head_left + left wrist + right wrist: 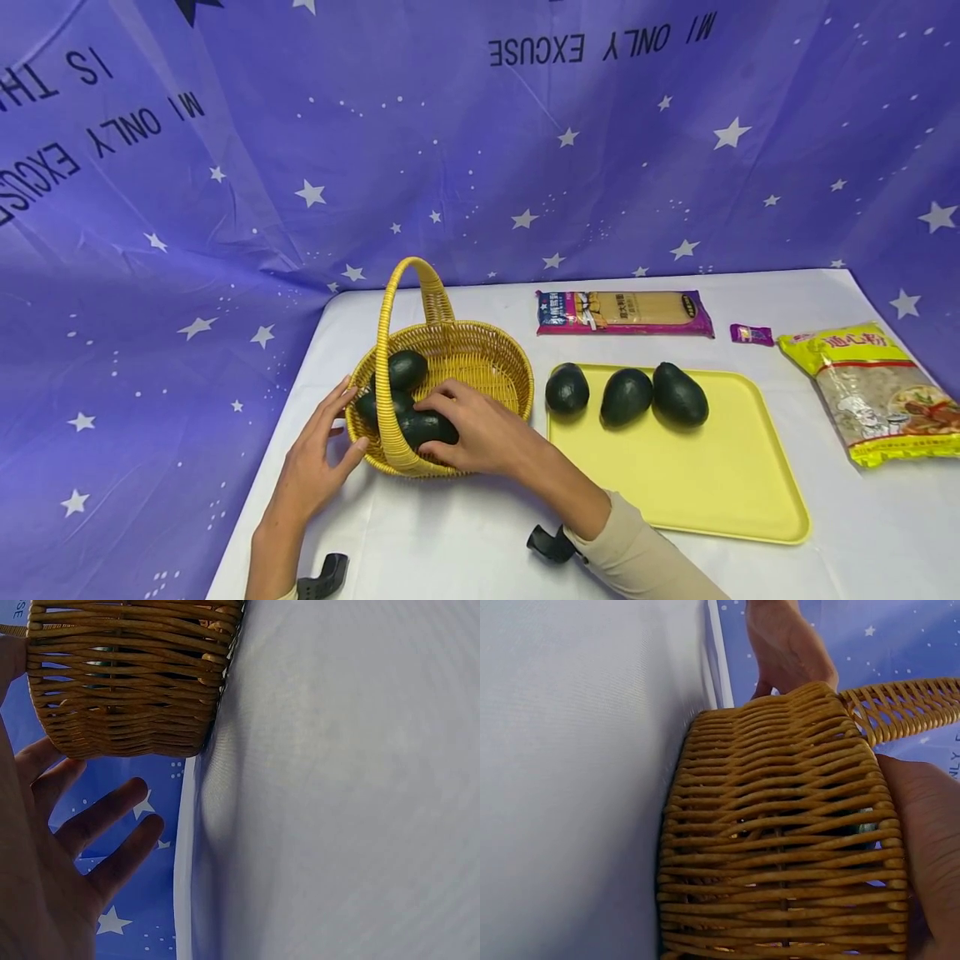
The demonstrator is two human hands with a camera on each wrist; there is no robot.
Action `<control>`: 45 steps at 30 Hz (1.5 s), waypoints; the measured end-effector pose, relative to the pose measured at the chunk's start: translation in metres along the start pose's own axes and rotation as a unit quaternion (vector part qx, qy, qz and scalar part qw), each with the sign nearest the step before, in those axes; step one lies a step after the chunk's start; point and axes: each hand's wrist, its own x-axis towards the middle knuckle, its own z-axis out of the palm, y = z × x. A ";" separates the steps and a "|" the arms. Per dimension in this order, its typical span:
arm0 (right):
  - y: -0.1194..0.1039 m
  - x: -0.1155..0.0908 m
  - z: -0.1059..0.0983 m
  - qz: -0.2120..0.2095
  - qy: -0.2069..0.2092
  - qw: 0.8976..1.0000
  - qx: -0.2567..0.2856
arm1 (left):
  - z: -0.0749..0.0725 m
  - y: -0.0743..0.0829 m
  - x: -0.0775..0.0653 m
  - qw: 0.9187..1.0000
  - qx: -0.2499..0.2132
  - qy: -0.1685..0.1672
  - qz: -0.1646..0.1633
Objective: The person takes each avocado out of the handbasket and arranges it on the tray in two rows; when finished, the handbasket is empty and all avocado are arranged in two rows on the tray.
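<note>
A yellow wicker basket (491,364) with a tall arched handle holds three dark green avocados at its left side. My right hand (483,432) reaches over the rim and grips the front avocado (426,428) with thumb and fingers. Behind it lie another avocado (407,370) and a third, partly covered by the handle. At the basket's left rim is my left hand (311,471), fingers spread and thumb apart. The left wrist view shows the fingers of this left hand (56,847) extended beside the woven wall. In the right wrist view, the basket (780,825) hides most of the right hand.
A yellow tray (720,483) stands right of the basket, with three avocados (626,397) along its far edge. Behind it lie a noodle pack (626,312) and a small purple packet (752,335). A large yellow bag (873,392) lies at the far right.
</note>
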 end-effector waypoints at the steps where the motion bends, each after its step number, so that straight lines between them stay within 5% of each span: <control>1: 0.000 -0.001 0.000 0.000 0.004 1.000 0.000 | 0.000 0.000 0.000 1.000 -0.001 0.001 0.001; 20: 0.003 -0.011 -0.013 0.008 0.081 0.997 -0.017 | 0.000 -0.004 0.000 1.000 -0.002 0.003 0.015; 45: 0.006 -0.033 -0.034 0.052 0.109 0.992 -0.029 | 0.000 -0.003 0.001 1.000 -0.004 0.004 0.013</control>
